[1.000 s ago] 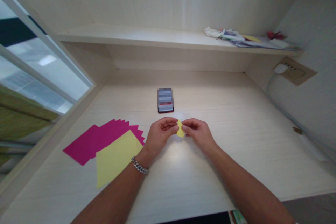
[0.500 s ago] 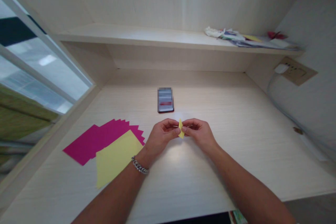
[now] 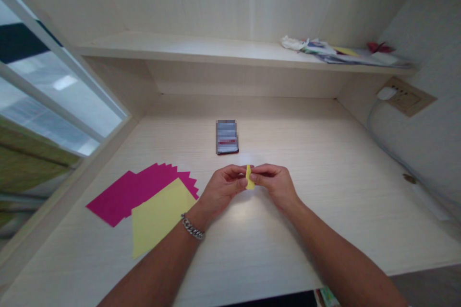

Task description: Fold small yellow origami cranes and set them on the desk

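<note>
A small folded piece of yellow paper (image 3: pixel 249 178) is pinched between both hands above the desk. My left hand (image 3: pixel 225 185), with a chain bracelet at its wrist, closes thumb and fingers on the paper's left side. Its right side is gripped by my right hand (image 3: pixel 276 183), the thumb in front and the fingers behind. The fingers cover part of the paper, so its full shape is hidden. To the left, a yellow sheet (image 3: pixel 158 216) lies over a fan of magenta sheets (image 3: pixel 144 189), partly under my left forearm.
A phone (image 3: pixel 226 137) lies on the desk (image 3: pixel 288 129) beyond my hands. Papers (image 3: pixel 345 54) rest on the shelf above. At the right wall, a plug with a grey cable (image 3: pixel 382 141) sits in a socket plate (image 3: pixel 410 97). A window (image 3: pixel 57 81) borders the left.
The yellow paper piece has turned slightly between my fingers and shows a broader face. My right hand has shifted a little to the right. The sheets and phone stay put.
</note>
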Motion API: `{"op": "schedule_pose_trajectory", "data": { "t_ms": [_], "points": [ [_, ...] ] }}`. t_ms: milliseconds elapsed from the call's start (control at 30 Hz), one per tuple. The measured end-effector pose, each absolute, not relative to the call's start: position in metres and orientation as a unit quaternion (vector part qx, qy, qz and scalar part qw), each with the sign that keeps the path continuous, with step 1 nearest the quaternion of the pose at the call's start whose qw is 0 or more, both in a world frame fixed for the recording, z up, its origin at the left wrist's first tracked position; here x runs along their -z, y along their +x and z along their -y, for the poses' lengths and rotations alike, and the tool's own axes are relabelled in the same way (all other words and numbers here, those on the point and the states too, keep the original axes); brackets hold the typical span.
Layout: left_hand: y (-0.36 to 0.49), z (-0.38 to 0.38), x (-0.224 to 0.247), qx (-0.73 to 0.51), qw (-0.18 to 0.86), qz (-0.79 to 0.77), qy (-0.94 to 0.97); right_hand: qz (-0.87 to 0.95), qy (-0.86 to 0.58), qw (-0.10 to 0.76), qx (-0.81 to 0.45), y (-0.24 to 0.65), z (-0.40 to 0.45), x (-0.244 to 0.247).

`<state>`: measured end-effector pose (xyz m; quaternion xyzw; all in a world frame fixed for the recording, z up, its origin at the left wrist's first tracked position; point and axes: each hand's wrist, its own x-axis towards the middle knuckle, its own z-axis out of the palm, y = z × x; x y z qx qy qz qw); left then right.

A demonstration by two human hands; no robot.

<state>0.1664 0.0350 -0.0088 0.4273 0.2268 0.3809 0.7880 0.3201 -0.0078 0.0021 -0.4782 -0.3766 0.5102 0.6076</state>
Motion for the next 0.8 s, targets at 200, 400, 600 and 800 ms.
{"op": "schedule_pose_trajectory", "data": {
  "t_ms": [200,400,600,800],
  "points": [
    [0.1680,-0.0358,0.0103,-0.393,0.777,-0.236,0.431,0.439,-0.507,0.602,-0.433,0.3207,0.0101,-0.0046],
    [0.1680,-0.0367,0.0115,-0.394,0.764,-0.241,0.450,0.488,-0.546,0.585,-0.349,0.3200,0.0137,-0.0080],
    [0.1668,-0.0365,0.0118,-0.377,0.762,-0.256,0.461,0.489,-0.553,0.573,-0.357,0.3205,0.0140,-0.0091],
    [0.1677,-0.0359,0.0078,-0.393,0.753,-0.278,0.448,0.503,-0.529,0.570,-0.378,0.3205,0.0143,-0.0072]
  ]
}}
